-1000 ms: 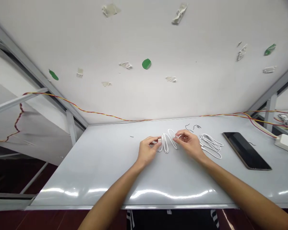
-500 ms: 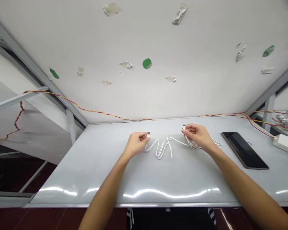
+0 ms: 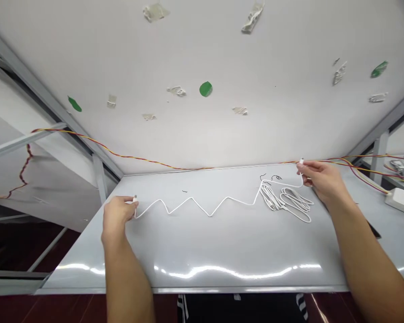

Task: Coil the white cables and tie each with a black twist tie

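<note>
The left hand (image 3: 116, 217) pinches one plug (image 3: 135, 197) and the right hand (image 3: 323, 179) the other plug (image 3: 301, 160), with the white cable (image 3: 180, 205) zigzagging along the tabletop (image 3: 222, 251) and its coil (image 3: 294, 200) at the right hand's 8 o'clock.

Place: you are at a workbench in what looks like a lab or workshop.
Signs: a glossy white surface (image 3: 195, 251) in a grey metal frame (image 3: 47, 101), red-and-yellow twisted wire (image 3: 121, 156), and a white plastic power strip (image 3: 401, 202).

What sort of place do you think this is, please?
Probably a workshop or electronics lab: a white cable lies on a pale bench, twisted red-and-yellow wires run along the wall behind, and a power strip sits at the right.
</note>
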Demonstrator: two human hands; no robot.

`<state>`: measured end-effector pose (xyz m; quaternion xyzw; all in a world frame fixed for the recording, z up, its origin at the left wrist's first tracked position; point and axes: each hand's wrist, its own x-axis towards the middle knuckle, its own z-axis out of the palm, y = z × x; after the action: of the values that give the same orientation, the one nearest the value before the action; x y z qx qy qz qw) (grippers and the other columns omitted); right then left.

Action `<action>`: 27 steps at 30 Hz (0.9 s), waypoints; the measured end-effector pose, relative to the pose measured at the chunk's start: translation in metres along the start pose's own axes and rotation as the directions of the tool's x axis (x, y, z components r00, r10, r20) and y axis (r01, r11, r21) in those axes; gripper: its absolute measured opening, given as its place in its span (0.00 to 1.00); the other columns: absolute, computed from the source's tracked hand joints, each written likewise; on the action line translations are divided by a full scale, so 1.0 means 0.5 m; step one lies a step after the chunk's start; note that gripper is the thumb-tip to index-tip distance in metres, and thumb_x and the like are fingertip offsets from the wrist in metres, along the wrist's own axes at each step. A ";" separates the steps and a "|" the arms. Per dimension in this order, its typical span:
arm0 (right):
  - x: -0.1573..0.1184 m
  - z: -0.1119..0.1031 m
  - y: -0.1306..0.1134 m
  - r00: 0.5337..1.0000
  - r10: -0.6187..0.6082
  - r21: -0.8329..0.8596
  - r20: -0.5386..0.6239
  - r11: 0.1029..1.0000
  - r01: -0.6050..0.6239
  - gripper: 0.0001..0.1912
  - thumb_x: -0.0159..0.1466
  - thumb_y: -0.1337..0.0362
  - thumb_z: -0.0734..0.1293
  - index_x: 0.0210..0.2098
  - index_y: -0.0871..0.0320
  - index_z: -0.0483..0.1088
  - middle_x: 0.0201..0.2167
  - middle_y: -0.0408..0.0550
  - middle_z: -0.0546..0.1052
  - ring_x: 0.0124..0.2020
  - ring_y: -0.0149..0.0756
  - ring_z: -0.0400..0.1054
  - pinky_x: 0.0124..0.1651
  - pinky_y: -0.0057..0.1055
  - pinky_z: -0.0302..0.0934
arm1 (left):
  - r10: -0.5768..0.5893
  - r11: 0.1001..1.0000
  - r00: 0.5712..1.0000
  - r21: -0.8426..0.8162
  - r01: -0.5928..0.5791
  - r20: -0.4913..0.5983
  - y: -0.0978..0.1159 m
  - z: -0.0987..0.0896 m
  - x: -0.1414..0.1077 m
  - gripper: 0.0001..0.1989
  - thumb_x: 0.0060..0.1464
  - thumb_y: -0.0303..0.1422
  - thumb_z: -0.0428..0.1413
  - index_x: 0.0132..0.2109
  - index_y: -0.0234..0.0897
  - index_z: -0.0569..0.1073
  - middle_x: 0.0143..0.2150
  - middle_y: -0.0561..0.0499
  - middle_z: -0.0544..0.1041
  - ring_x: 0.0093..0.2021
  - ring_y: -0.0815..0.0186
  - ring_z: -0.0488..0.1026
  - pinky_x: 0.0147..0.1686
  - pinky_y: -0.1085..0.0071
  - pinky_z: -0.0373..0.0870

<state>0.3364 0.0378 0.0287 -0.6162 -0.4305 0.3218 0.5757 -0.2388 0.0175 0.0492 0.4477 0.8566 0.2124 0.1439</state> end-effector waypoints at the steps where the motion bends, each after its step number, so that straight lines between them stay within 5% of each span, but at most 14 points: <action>1: -0.013 0.021 -0.006 0.994 0.060 0.030 0.093 0.998 -0.063 0.20 0.49 0.51 0.77 0.32 0.57 0.72 0.24 0.45 0.72 0.18 0.27 0.57 0.18 0.28 0.51 | -0.003 0.999 0.997 -0.052 0.007 0.078 0.010 0.008 -0.004 0.17 0.46 0.33 0.60 0.44 0.29 0.79 0.22 0.48 0.76 0.24 0.58 0.76 0.30 0.62 0.76; 5: -0.075 0.112 -0.016 0.901 0.194 -0.104 0.389 0.981 -0.166 0.19 0.51 0.52 0.76 0.34 0.59 0.74 0.18 0.41 0.70 0.16 0.28 0.61 0.17 0.27 0.56 | 0.188 0.941 0.894 -0.336 -0.046 0.406 0.095 0.071 -0.051 0.22 0.43 0.35 0.64 0.46 0.28 0.77 0.22 0.51 0.75 0.25 0.61 0.76 0.26 0.68 0.76; 10: -0.145 0.196 0.006 0.789 0.232 -0.296 0.570 0.953 -0.066 0.09 0.57 0.59 0.70 0.31 0.58 0.72 0.14 0.39 0.70 0.13 0.31 0.65 0.19 0.27 0.61 | 0.399 0.886 0.738 -0.437 -0.156 0.545 0.200 0.193 -0.148 0.14 0.48 0.33 0.61 0.41 0.28 0.78 0.23 0.51 0.75 0.22 0.65 0.75 0.24 0.71 0.75; 12: -0.165 0.221 0.020 0.754 0.250 -0.289 0.607 0.954 -0.084 0.08 0.57 0.61 0.70 0.33 0.58 0.72 0.13 0.38 0.70 0.12 0.32 0.66 0.18 0.27 0.61 | 0.507 0.842 0.666 -0.478 -0.249 0.547 0.225 0.236 -0.187 0.11 0.52 0.32 0.57 0.39 0.29 0.78 0.24 0.51 0.74 0.23 0.65 0.75 0.24 0.72 0.73; 18: -0.211 0.272 0.045 0.680 0.202 -0.085 0.705 0.976 -0.202 0.12 0.55 0.59 0.71 0.37 0.58 0.71 0.21 0.42 0.76 0.22 0.37 0.75 0.27 0.32 0.72 | 0.673 0.731 0.598 -0.512 -0.452 0.434 0.264 0.298 -0.266 0.13 0.57 0.34 0.52 0.37 0.34 0.80 0.31 0.49 0.77 0.26 0.68 0.73 0.31 0.71 0.70; 24: -0.216 0.276 0.047 0.772 0.098 0.175 0.627 0.949 -0.262 0.14 0.54 0.55 0.74 0.33 0.55 0.71 0.24 0.42 0.77 0.25 0.37 0.75 0.33 0.36 0.75 | 0.824 0.550 0.488 -0.617 -0.563 0.289 0.273 0.294 -0.300 0.19 0.66 0.37 0.43 0.52 0.38 0.76 0.41 0.46 0.78 0.40 0.60 0.73 0.45 0.65 0.68; 27: -0.212 0.269 0.041 0.773 0.065 0.213 0.631 0.944 -0.253 0.15 0.54 0.52 0.74 0.34 0.55 0.72 0.26 0.44 0.78 0.29 0.39 0.77 0.39 0.39 0.75 | 0.856 0.506 0.449 -0.597 -0.622 0.256 0.268 0.302 -0.309 0.23 0.67 0.40 0.43 0.63 0.38 0.66 0.47 0.43 0.76 0.46 0.57 0.72 0.50 0.60 0.67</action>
<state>0.1748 0.0014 -0.0195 -0.4221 -0.4891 0.6116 0.4567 0.0081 -0.0067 -0.0072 0.7801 0.4201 0.3014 0.3524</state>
